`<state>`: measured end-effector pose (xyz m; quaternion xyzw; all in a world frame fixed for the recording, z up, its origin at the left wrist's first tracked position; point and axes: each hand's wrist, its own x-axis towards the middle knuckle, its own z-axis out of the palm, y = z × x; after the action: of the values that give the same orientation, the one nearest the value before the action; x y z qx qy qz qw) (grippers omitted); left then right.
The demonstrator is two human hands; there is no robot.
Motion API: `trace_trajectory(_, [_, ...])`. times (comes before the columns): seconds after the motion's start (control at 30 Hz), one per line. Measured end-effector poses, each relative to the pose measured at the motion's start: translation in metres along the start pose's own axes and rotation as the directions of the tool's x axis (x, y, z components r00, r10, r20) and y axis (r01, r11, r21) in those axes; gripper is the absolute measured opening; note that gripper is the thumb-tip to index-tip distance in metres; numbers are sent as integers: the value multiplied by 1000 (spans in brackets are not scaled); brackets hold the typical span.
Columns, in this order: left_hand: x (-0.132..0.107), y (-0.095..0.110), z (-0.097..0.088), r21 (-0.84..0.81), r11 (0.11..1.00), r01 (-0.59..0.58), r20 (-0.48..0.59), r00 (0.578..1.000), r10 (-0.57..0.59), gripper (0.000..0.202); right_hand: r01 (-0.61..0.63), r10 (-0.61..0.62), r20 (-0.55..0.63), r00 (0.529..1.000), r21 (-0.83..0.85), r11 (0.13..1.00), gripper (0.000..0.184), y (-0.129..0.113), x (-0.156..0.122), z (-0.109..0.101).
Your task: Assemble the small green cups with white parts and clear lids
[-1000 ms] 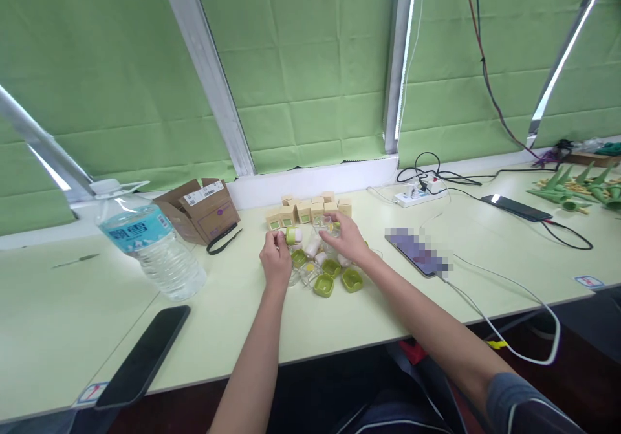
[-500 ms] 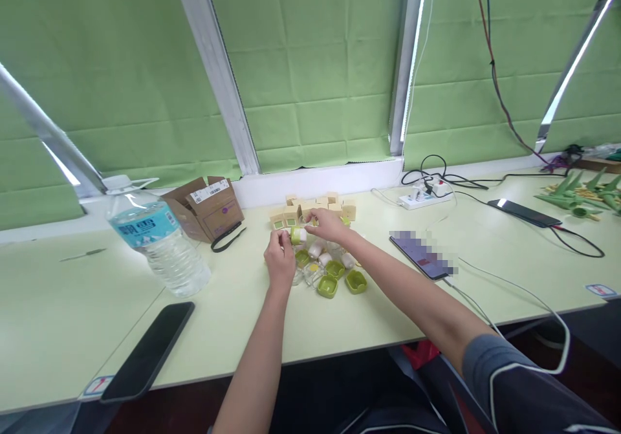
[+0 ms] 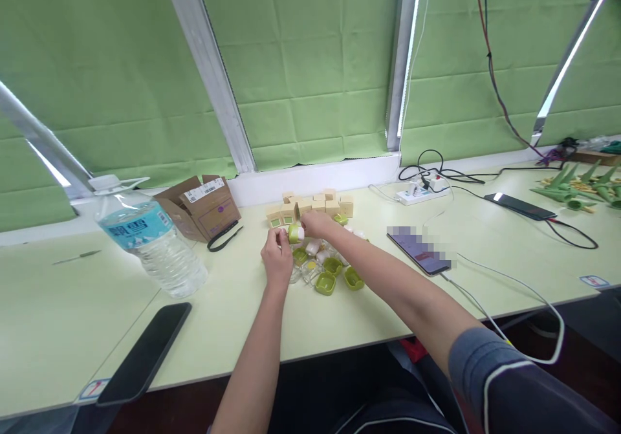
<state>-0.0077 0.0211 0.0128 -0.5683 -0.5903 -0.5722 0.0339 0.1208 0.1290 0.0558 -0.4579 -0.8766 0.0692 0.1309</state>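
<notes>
My left hand [image 3: 277,253] pinches a small green-and-white plastic piece [image 3: 294,233] between thumb and fingers, above a pile of parts. Just to the right, my right hand [image 3: 315,224] is closed with its fingers curled, close by the white end of that piece. What its fingertips hold, if anything, is hidden. Below the hands lie several green plastic cups [image 3: 325,284], white pieces [image 3: 313,247] and clear plastic parts [image 3: 310,271]. Small cream-coloured boxes [image 3: 274,216] stand in a group behind the hands, some with green squares on them.
To the left stand a large water bottle [image 3: 155,240] and an open cardboard box [image 3: 206,211]; a black phone [image 3: 145,353] lies near the front edge. A charging phone [image 3: 420,251], a power strip [image 3: 421,193] and another phone [image 3: 520,207] with cables lie right. Green plastic pieces [image 3: 577,188] are piled far right.
My right hand has curled its fingers in and moved slightly left, near the piece in my left hand. The left hand keeps its pinch. The whole view has shifted a little.
</notes>
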Motion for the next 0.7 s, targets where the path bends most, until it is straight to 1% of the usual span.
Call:
trace_trajectory(0.2, [0,3,-2,12,1000,18,23,1000,-18,25,-23,24,39,999,-43,999,22,-1,-1,3])
trace_trajectory(0.3, [0,4,-2,12,1000,22,28,999,-22,25,-6,8,38,999,-40,999,21,1,-4,-1])
trace_trajectory(0.37, [0,3,-2,12,1000,20,28,999,-20,25,14,-14,10,1000,-20,1000,17,4,-9,-6])
trace_trajectory(0.47, [0,2,-1,11,1000,10,27,1000,-10,25,47,-46,-54,997,25,999,16,11,-22,-15])
trace_trajectory(0.57, [0,2,0,9,1000,5,34,999,-5,25,88,-77,-122,990,91,992,14,17,-42,-23])
trace_trajectory(0.63, [-1,1,0,5,1000,6,39,999,-6,25,155,-82,-256,963,280,947,12,16,-58,-25])
trace_trajectory(0.7, [-1,1,1,3,1000,9,45,999,-9,25,218,-46,-377,925,429,877,13,11,-74,-24])
